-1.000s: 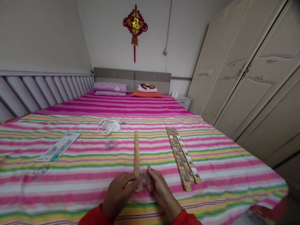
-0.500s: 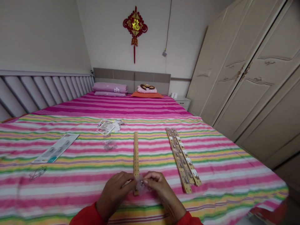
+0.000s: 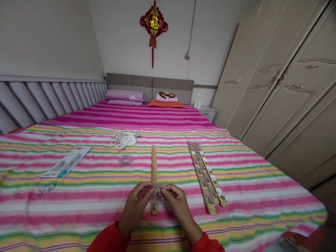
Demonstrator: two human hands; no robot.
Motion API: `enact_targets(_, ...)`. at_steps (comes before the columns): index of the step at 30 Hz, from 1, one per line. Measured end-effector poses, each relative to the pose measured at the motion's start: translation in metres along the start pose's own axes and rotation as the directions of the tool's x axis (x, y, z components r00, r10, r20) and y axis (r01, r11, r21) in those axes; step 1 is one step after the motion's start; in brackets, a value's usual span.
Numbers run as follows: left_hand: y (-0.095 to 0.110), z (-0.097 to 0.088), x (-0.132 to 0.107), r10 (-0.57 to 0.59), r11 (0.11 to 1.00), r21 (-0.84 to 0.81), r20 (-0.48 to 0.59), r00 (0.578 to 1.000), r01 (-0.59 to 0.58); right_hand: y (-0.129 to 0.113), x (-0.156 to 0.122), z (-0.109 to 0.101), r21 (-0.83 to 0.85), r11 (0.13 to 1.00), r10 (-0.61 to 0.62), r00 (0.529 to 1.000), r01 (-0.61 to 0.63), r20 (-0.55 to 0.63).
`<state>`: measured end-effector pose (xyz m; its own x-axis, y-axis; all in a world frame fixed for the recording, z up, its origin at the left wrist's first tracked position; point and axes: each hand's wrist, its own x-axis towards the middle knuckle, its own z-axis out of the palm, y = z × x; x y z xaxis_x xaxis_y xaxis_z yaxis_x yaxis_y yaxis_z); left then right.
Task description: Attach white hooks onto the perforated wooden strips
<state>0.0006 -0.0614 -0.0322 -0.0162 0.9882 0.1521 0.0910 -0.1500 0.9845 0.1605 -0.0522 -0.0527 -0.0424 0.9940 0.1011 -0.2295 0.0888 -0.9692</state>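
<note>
My left hand (image 3: 136, 204) and my right hand (image 3: 176, 203) meet over the near part of a narrow wooden strip (image 3: 154, 164) with a row of small holes. Between their fingertips is a clear plastic piece (image 3: 158, 191) with a small metal part on it, pinched from both sides. Just below, a small metal fitting (image 3: 154, 205) sits on the strip's near end. To the right, several wooden strips (image 3: 204, 178) lie side by side, bearing metal fittings and white round pieces. Left of the bare strip is a small heap of clear plastic pieces (image 3: 125, 160).
Striped cloth (image 3: 105, 196) covers the bed. Cards and packets (image 3: 126, 139) lie farther off. At left are a long clear-and-white package (image 3: 68, 162) and a thin wire-like bundle (image 3: 47, 188). A slatted rail (image 3: 52, 98) borders the left side; a wardrobe (image 3: 275, 91) stands right.
Both hands have shifted slightly away from me, with the clear piece raised between the fingertips. The metal fitting on the strip's near end shows more fully. The view has tilted a little.
</note>
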Motion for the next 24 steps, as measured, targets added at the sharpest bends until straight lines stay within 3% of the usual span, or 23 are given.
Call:
enact_targets(4,-0.003,0.003,0.014,-0.072,0.995,-0.071,-0.017,0.997,0.070,0.007,0.011,0.004,0.101,0.990,0.098,0.995,-0.098,0.006)
enact_targets(12,-0.021,0.006,0.043,-0.166,0.977,-0.148,-0.067,0.984,0.155,0.027,0.037,0.010,0.203,0.970,0.146,0.988,-0.131,-0.057)
enact_targets(24,-0.054,0.007,0.050,-0.234,0.967,-0.124,-0.104,0.967,0.221,0.061,0.050,0.010,0.119,0.966,0.243,0.961,-0.228,-0.131)
